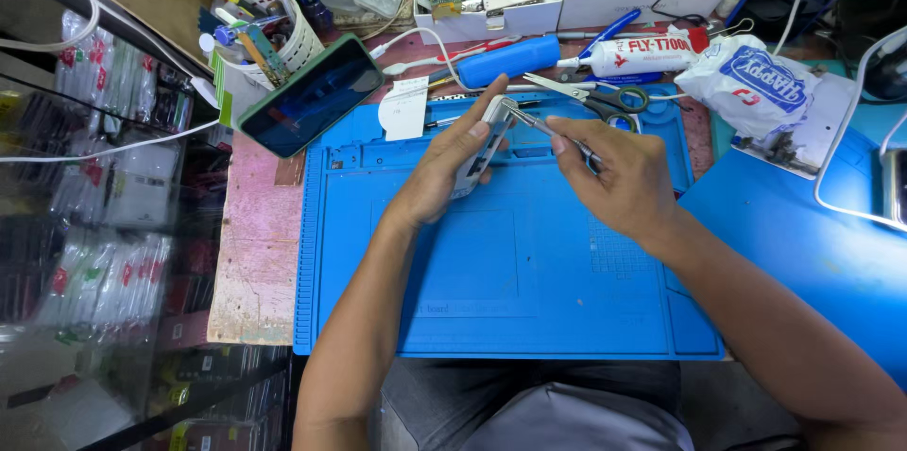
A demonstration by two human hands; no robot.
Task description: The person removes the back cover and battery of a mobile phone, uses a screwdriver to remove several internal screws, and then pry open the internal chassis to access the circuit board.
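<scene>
Over the blue rubber work mat (491, 309), the left hand (444, 168) grips a white slab-shaped phone (480, 144). The right hand (619, 177) pinches thin metal tweezers (540, 123) whose tips touch the phone's far end

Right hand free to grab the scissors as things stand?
Probably not right away: the right hand is pinching tweezers against the phone. The path to the scissors just beyond looks unblocked.

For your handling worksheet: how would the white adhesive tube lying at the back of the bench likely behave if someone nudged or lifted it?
The white adhesive tube lies on its side and looks round, so a nudge would probably roll it. Its body seems soft, so it likely dents when squeezed. It appears light for its size, and the scissors beside it might stop a roll.
</scene>
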